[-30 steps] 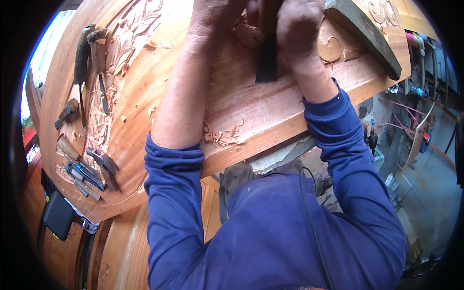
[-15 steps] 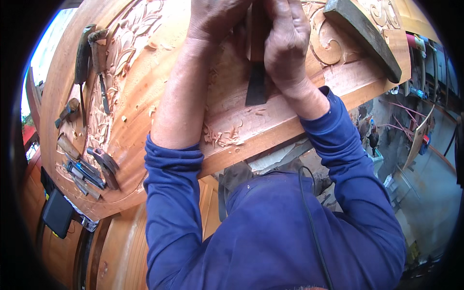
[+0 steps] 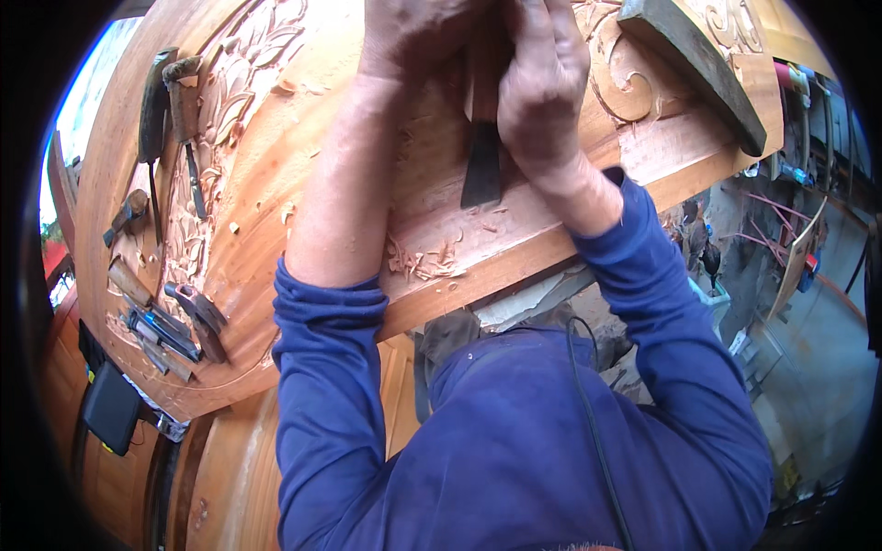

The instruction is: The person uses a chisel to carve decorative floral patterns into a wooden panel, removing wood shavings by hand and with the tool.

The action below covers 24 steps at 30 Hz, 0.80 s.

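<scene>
Both of my hands are at the top edge of the view, over the carved wooden panel [image 3: 340,119]. Between them is a wide flat chisel [image 3: 482,170], with a reddish wooden upper part and a dark blade flaring toward me. Closed fingers of my left hand [image 3: 418,37] are around its upper end, partly cut off by the frame. My right hand [image 3: 547,87], slightly blurred, is curled against the tool's right side. The blade's wide end is over the pale strip along the panel's near edge, close to curled wood shavings [image 3: 427,257].
A heavy dark wooden block [image 3: 694,73] lies on the panel at right, beside carved scrolls [image 3: 625,87]. Wooden-handled tools [image 3: 184,110] and a small hammer-like tool [image 3: 197,317] rest at left near leaf carving. A black device [image 3: 110,404] is beyond the panel's lower left corner.
The chisel's dark end has shifted slightly left and toward me. My right hand has moved a little with it; my left hand stays nearly in place.
</scene>
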Each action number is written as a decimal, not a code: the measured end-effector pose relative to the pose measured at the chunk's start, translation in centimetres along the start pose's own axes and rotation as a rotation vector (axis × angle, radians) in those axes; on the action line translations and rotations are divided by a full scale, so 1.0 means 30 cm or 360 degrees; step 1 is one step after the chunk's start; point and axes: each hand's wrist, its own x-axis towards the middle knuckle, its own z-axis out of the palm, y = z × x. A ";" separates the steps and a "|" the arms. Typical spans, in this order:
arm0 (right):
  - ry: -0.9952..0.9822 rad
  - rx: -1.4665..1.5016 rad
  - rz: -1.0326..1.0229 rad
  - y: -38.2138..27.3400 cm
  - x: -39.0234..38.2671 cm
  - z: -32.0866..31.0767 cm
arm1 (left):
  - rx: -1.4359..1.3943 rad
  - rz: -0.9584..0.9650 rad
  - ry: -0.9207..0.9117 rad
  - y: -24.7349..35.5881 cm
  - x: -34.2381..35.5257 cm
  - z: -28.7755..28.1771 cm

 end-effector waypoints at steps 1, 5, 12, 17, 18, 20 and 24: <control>-0.0120 -0.0839 -0.0575 0.034 0.029 -0.056 | 0.0088 0.0081 0.0032 -0.006 0.003 -0.003; -0.0312 -0.0239 0.0096 -0.044 0.124 -0.055 | -0.0187 0.0146 0.0105 0.042 0.016 0.041; 0.0311 -0.0017 0.0267 -0.102 -0.003 0.013 | 0.0020 0.0228 -0.0027 0.067 -0.036 -0.005; 0.0110 -0.0061 0.0832 -0.215 0.159 -0.174 | 0.0353 -0.0268 0.0254 0.093 0.009 0.010; 0.0248 -0.0309 0.0698 -0.236 0.198 -0.187 | 0.0145 -0.0409 0.0365 0.114 0.013 0.028; 0.0442 -0.0372 0.0558 -0.272 0.188 -0.181 | 0.0208 -0.0316 0.0322 0.124 0.004 0.047; 0.0165 -0.0223 0.0506 -0.182 0.213 -0.172 | 0.0145 -0.0068 0.0157 0.133 -0.004 0.114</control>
